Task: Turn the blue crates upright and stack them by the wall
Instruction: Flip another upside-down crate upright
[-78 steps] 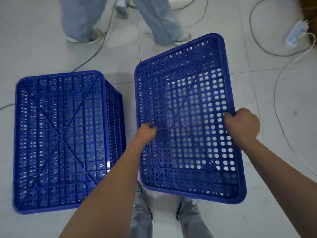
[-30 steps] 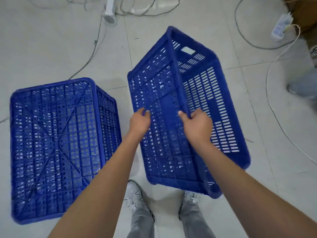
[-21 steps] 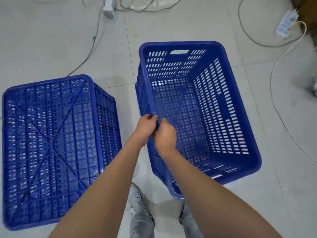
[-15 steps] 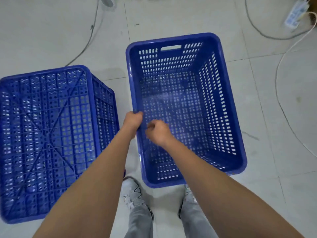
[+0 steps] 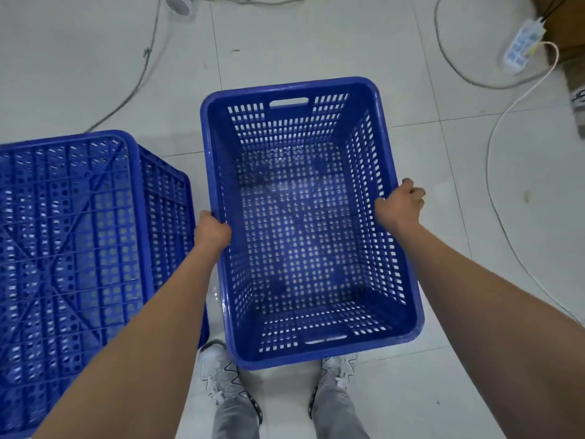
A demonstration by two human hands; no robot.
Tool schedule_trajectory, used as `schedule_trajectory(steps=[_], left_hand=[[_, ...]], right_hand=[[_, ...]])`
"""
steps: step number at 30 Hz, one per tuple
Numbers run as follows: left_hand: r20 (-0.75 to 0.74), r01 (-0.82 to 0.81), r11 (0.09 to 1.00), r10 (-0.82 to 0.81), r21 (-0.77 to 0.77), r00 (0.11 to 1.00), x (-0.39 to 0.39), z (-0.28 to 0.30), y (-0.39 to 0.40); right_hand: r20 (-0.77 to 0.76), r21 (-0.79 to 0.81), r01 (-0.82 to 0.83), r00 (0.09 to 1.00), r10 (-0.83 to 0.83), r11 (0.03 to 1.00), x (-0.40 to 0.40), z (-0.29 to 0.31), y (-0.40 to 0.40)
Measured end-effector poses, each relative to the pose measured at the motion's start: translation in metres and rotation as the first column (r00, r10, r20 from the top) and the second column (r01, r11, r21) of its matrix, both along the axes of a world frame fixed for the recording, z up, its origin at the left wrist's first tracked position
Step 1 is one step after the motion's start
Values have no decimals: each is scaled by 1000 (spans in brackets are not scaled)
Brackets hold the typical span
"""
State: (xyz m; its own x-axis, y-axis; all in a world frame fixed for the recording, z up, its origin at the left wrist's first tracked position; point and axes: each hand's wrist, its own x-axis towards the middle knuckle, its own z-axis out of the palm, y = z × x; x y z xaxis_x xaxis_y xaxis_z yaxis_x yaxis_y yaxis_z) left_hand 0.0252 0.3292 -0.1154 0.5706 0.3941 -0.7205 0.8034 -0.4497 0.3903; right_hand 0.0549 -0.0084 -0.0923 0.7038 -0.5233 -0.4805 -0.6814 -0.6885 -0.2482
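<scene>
An upright blue crate (image 5: 387,172) with perforated walls and floor hangs in front of me, its open side up, above my feet. My left hand (image 5: 211,231) grips its left rim and my right hand (image 5: 400,202) grips its right rim. A second blue crate (image 5: 72,248) lies upside down on the tiled floor to the left, its ribbed base facing up; neither hand touches it. No wall is in view.
White and grey cables (image 5: 506,122) trail across the floor on the right and at the top. A white power strip (image 5: 522,47) lies at the top right beside a brown box (image 5: 566,23). My shoes (image 5: 221,378) stand under the held crate.
The held crate went from base-up to open side up. My right hand moved from the left rim across to the right rim. The upside-down crate has not moved.
</scene>
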Motion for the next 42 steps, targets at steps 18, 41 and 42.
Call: schedule_trajectory(steps=[18,41,42], left_hand=[[11,-50,998,51,-23,999,5,-12,13],[-66,-230,961,222,-154,973,-9,102,6],[-59,-227,962,220,-151,974,-12,125,5]], right_hand=[[-108,218,122,989,-101,968,-7,-28,-34],[-170,396,371,929,-330,840,-8,73,-13],[-163,394,358,934,-319,847,-11,93,-12]])
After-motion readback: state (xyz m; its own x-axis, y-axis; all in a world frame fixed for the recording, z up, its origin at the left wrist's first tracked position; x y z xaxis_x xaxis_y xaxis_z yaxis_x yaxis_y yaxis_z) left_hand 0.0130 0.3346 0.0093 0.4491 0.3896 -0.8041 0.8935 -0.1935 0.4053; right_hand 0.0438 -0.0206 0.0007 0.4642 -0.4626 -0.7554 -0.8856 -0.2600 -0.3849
